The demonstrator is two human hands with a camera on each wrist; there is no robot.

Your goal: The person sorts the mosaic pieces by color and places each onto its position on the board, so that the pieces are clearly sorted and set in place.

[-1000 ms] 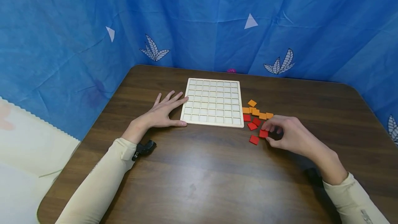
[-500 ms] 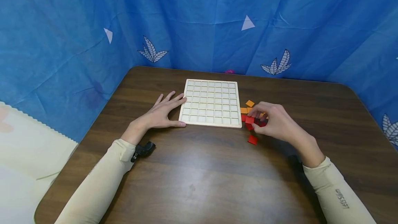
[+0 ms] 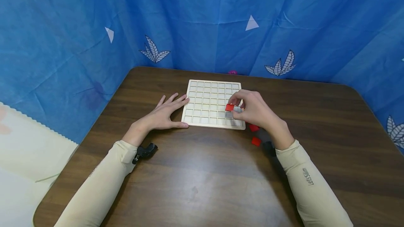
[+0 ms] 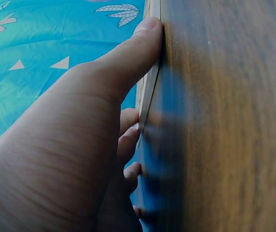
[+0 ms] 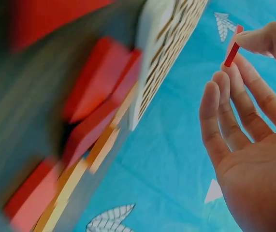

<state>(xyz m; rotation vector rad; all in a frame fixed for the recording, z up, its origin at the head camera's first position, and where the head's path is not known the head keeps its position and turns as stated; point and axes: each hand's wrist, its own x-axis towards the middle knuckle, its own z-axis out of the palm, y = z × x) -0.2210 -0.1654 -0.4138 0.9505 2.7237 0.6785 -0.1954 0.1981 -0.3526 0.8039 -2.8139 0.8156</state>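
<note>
A pale wooden grid board (image 3: 205, 106) of square cells lies toward the back of the table. My left hand (image 3: 161, 116) rests at its left edge with the fingers spread. Its thumb (image 4: 142, 41) touches the near edge in the left wrist view. My right hand (image 3: 254, 108) pinches a red square tile (image 3: 229, 107) between thumb and fingers, over the right part of the board. The right wrist view shows this tile (image 5: 233, 47) edge-on, apart from the board, with the other fingers loosely extended. No tiles show in the visible cells.
Loose red tiles (image 3: 256, 141) lie beside the board's right edge, partly hidden by my right hand in the head view. Several orange tiles (image 5: 104, 150) lie behind them in the right wrist view. A blue curtain (image 3: 202, 23) hangs along the table's far and left sides.
My right hand has lifted a red tile from the loose pile and carried it left over the board. The left hand has stayed at the board's edge.
</note>
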